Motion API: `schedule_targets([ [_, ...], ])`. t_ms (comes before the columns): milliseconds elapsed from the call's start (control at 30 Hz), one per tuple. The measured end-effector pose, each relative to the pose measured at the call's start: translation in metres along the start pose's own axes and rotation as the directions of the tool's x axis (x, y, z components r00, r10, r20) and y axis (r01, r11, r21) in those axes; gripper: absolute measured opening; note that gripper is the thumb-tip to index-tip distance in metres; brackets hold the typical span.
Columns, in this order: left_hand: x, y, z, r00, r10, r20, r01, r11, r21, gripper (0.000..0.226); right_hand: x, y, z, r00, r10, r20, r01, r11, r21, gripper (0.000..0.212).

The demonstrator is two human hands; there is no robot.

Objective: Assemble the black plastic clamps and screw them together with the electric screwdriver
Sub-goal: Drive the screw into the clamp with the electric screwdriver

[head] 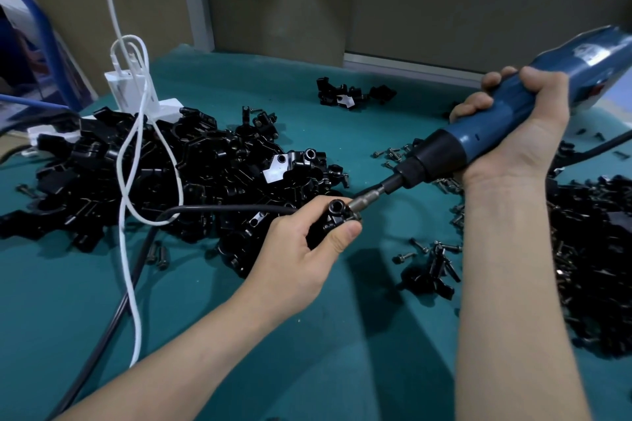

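Mid-task. Your left hand (301, 239) grips one black clamp (337, 215) at frame centre, fingers curled round it. Your right hand (519, 137) is wrapped round the blue electric screwdriver (588, 58), with its bit (369, 196) at the clamp's screw hole, so I judge this one is being fastened. Small clamp group (352, 94) upper centre, maybe finished, can't tell. Big heap of clamp parts (205, 174) centre-left, another heap (598, 249) at right, loose screws (431, 249) between: plenty left. Teal table mat (307, 335); white charger (126, 89) upper left; beige wall (410, 3) behind.
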State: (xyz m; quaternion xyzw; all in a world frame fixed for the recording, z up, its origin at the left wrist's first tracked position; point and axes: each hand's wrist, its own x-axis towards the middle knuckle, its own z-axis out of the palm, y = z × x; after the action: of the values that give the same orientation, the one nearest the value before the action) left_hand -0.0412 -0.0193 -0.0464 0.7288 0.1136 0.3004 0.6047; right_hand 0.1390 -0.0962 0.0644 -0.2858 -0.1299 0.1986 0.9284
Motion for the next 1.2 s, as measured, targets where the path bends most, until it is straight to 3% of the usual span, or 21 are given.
schedule_targets([
  [167, -0.001, 0.002, 0.001, 1.0, -0.016, -0.002, 0.016, 1.0, -0.011, 0.026, 0.002, -0.009, -0.004, 1.0, -0.012, -0.017, 0.012, 0.999, 0.04, 0.018],
  [367, -0.002, 0.004, 0.004, 0.994, -0.093, 0.062, 0.104, 0.971, -0.215, 0.015, 0.0, -0.004, -0.001, 1.0, 0.004, -0.005, -0.004, 1.0, 0.025, 0.017],
  [600, 0.0, 0.002, 0.007, 0.995, -0.094, 0.012, 0.093, 0.946, -0.312, 0.021, 0.0, -0.003, 0.0, 1.0, 0.022, 0.016, -0.022, 1.0, 0.015, 0.015],
  [667, 0.001, 0.001, 0.007, 0.995, -0.096, -0.032, 0.081, 0.949, -0.304, 0.022, -0.001, -0.001, 0.001, 0.999, 0.033, 0.011, -0.033, 0.999, 0.007, 0.016],
  [800, 0.005, -0.003, 0.003, 0.991, -0.086, -0.098, 0.074, 0.99, -0.118, 0.03, -0.002, 0.004, 0.005, 0.999, 0.049, 0.019, -0.048, 0.999, -0.024, 0.016],
  [1033, 0.002, -0.006, 0.001, 0.986, -0.164, -0.011, 0.16, 0.974, -0.162, 0.026, -0.005, 0.009, 0.009, 0.996, 0.077, 0.045, -0.075, 0.996, -0.041, 0.015],
  [1200, 0.002, -0.006, 0.001, 0.974, -0.225, -0.031, 0.223, 0.974, -0.048, 0.031, -0.005, 0.01, 0.011, 0.998, 0.065, 0.016, -0.064, 0.994, -0.087, 0.016],
])
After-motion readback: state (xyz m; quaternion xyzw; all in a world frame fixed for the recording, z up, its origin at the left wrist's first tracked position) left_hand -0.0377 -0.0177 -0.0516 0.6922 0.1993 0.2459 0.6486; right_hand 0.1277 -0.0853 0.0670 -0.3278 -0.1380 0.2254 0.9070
